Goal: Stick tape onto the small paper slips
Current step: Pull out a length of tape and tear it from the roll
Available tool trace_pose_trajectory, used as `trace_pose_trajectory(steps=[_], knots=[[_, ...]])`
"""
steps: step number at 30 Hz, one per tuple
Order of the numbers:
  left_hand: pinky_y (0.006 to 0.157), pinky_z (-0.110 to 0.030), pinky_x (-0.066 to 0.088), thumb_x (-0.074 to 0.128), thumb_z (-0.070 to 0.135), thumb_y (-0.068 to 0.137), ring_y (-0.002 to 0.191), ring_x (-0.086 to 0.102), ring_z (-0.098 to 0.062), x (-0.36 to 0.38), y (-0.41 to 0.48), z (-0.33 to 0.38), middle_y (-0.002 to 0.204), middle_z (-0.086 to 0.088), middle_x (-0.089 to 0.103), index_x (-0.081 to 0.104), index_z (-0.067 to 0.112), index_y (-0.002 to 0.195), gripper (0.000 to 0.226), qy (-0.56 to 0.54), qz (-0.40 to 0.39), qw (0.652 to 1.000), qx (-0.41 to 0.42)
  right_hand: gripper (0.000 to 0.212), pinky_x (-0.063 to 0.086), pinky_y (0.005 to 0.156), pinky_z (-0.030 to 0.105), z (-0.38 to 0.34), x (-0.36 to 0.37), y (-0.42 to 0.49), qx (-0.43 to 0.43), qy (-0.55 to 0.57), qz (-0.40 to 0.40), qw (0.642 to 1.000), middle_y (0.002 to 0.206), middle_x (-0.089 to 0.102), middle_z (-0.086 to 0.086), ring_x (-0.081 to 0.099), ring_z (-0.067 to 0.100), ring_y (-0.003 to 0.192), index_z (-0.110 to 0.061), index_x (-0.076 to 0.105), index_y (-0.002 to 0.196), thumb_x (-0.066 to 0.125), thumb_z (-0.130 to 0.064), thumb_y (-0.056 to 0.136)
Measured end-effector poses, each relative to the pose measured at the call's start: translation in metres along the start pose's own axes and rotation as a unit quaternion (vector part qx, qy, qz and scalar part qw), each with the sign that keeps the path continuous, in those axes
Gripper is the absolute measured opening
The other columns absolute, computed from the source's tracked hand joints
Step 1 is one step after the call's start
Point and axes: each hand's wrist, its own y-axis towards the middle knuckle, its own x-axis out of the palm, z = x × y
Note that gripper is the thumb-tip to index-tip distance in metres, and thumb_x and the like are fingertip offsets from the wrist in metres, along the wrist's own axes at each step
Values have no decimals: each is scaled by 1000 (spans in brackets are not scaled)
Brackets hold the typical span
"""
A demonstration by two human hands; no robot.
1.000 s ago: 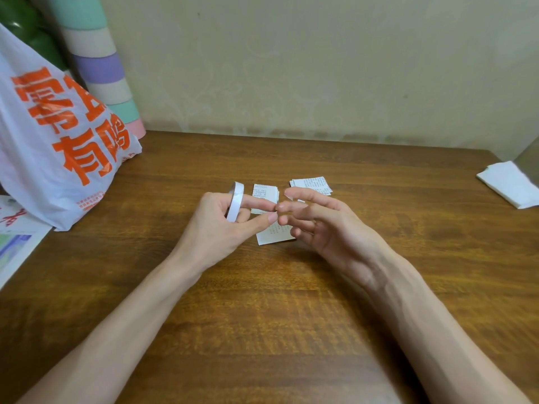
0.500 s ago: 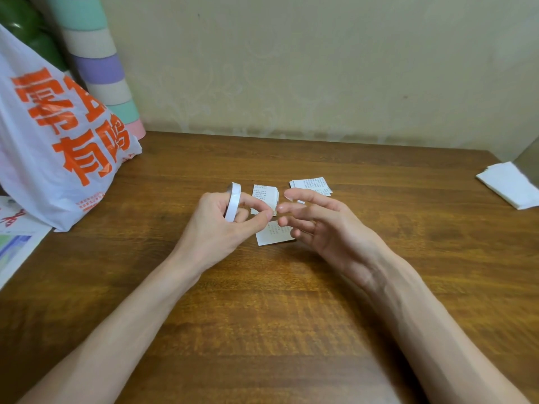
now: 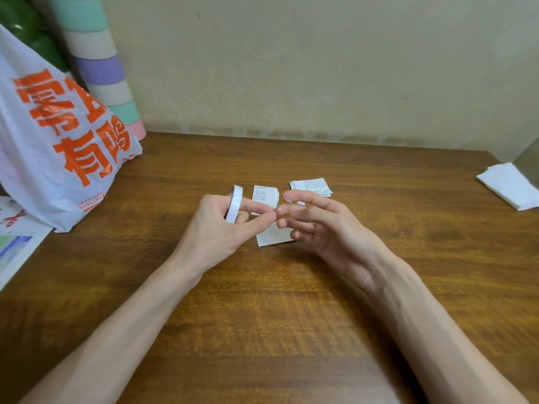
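Small white printed paper slips lie on brown wooden table, one beneath the hands; left hand grips white tape roll; right hand fingertips meet its end, pinch unclear; barely moved since, no strip drawn yet.

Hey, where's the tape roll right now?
Head view, centre: the tape roll is held in the left hand, just left of the paper slips on the table.
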Motion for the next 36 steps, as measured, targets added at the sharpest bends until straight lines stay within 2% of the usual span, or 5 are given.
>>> trace_pose_trajectory(steps=[15, 20, 25, 31, 36], knots=[[51, -6, 33, 81, 19, 90, 52, 22, -14, -1, 0, 0, 55, -3, 26, 80, 19, 79, 10, 26, 16, 999, 12, 23, 47, 85, 30, 5, -4, 1, -44, -75, 26, 996, 113, 76, 18, 70, 19, 96, -14, 77, 112, 70, -3, 93], [57, -19, 38, 82, 21, 88, 54, 24, -16, -1, 0, -1, 55, -2, 28, 81, 25, 78, 11, 31, 12, 999, 12, 36, 50, 76, 32, 9, -2, 4, -111, -200, 105, 968, 116, 76, 5, 74, 20, 88, -14, 74, 119, 65, 8, 92], [61, -14, 44, 82, 26, 89, 57, 25, -20, -1, 0, 0, 55, -1, 27, 81, 27, 78, 11, 28, 6, 1000, 8, 24, 50, 71, 24, 11, -5, 5, -112, -213, 104, 965, 98, 78, 3, 69, 10, 76, -14, 75, 116, 75, -4, 94], [90, -53, 57, 82, 30, 89, 57, 27, -22, 0, -1, 0, 55, 0, 28, 82, 26, 82, 7, 38, 9, 999, -13, 11, 41, 61, 13, 12, -11, 8, -108, -238, 95, 961, 70, 64, -10, 52, 4, 61, -8, 80, 103, 76, -15, 95], [81, -31, 51, 82, 32, 88, 59, 29, -22, 0, 0, 1, 58, -3, 28, 82, 27, 83, 8, 26, 5, 1000, -5, 10, 43, 64, 14, 8, -11, 8, -129, -280, 101, 946, 85, 69, -6, 57, 4, 67, -14, 80, 104, 77, -12, 94]])
